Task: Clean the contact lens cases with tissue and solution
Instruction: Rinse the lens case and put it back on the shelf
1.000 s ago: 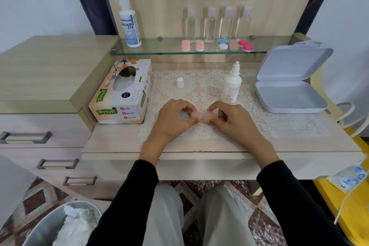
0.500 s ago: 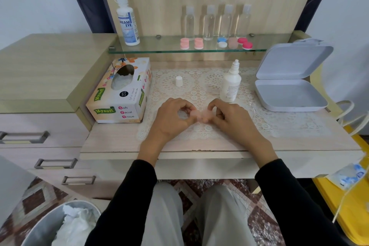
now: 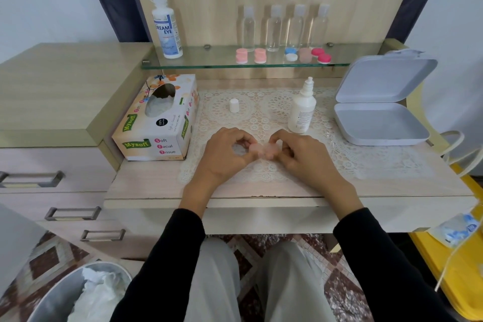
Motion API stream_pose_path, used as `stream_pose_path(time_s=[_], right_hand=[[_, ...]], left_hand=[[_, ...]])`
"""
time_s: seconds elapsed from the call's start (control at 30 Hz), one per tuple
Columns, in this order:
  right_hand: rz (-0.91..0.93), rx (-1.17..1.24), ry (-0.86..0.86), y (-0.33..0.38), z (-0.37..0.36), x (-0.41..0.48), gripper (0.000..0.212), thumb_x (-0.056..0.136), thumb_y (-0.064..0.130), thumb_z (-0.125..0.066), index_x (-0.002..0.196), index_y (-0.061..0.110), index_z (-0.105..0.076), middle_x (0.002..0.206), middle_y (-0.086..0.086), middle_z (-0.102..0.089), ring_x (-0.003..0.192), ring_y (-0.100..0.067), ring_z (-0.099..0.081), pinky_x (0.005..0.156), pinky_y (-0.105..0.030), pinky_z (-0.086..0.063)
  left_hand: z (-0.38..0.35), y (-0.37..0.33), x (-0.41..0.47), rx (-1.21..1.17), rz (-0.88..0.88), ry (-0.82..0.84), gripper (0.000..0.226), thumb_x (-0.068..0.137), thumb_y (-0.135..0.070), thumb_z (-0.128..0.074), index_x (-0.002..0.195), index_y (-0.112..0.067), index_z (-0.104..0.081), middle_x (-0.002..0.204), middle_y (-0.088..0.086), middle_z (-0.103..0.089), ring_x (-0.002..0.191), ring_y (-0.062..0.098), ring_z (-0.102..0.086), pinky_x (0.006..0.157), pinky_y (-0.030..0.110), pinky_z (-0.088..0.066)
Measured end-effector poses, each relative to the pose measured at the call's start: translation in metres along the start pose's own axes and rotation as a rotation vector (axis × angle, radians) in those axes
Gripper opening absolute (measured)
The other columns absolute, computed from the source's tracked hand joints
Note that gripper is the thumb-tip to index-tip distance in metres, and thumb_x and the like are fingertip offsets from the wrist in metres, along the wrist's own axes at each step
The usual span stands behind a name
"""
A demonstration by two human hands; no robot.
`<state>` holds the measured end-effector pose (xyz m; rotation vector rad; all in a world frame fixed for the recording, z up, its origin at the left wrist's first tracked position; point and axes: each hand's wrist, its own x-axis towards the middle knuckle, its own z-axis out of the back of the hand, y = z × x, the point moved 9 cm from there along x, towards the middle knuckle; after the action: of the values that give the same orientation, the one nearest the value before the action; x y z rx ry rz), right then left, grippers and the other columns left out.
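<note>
Hands pinch a pale pink lens case.

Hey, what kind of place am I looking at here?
Most likely a home vanity desk set up for contact lens care: a glass shelf holding lens cases and a solution bottle, a tissue box, and drawers at the left.

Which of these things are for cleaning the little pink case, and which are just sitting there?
For the job: pink lens case, pinched by left hand and right hand; uncapped solution bottle; its cap; tissue box; other lens cases on the shelf.
Just lying about: clear bottles; open grey box.
</note>
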<state>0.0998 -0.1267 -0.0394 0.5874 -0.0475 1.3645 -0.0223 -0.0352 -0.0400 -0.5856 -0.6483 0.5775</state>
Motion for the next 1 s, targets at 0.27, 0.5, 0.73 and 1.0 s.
stream_pose_path(time_s=[0.27,0.5,0.73,1.0], right_hand=[[0.024,0.089,0.007,0.0035,0.0030,-0.0027,0.025,0.088,0.042,-0.054,0.110,0.034,-0.061,0.058,0.008,-0.051,0.056,-0.007,-0.047,0.053,-0.025,-0.034],[-0.018,0.004,-0.022,-0.0005,0.0014,-0.0024,0.015,0.086,0.027,-0.062,0.100,0.032,-0.061,0.060,0.010,-0.053,0.059,-0.011,-0.050,0.054,-0.025,-0.033],[0.022,-0.008,-0.021,0.0049,0.0039,-0.0044,0.024,0.089,0.034,-0.061,0.113,0.037,-0.062,0.066,0.013,-0.056,0.062,-0.009,-0.051,0.054,-0.024,-0.034],[-0.090,-0.011,-0.075,-0.0004,0.0065,-0.0041,0.024,0.083,0.044,-0.053,0.101,0.040,-0.068,0.052,0.015,-0.045,0.058,-0.009,-0.045,0.054,-0.021,-0.026]], left_hand=[[0.0003,-0.0007,-0.0006,-0.014,0.001,-0.002,0.027,0.069,-0.045,-0.070,0.086,-0.024,-0.071,0.084,-0.013,-0.067,0.088,0.008,-0.055,0.080,0.022,-0.041],[0.0011,-0.0019,-0.0006,-0.016,-0.001,-0.001,0.025,0.071,-0.043,-0.074,0.087,-0.023,-0.071,0.083,-0.012,-0.067,0.087,0.006,-0.054,0.078,0.016,-0.038],[0.0017,-0.0034,-0.0015,-0.014,-0.002,-0.006,0.031,0.069,-0.048,-0.074,0.086,-0.022,-0.071,0.083,-0.012,-0.067,0.087,0.006,-0.054,0.079,0.020,-0.040],[0.0021,-0.0030,-0.0016,-0.021,0.002,-0.017,0.033,0.068,-0.050,-0.071,0.085,-0.022,-0.071,0.081,-0.014,-0.066,0.086,0.005,-0.054,0.078,0.017,-0.040]])
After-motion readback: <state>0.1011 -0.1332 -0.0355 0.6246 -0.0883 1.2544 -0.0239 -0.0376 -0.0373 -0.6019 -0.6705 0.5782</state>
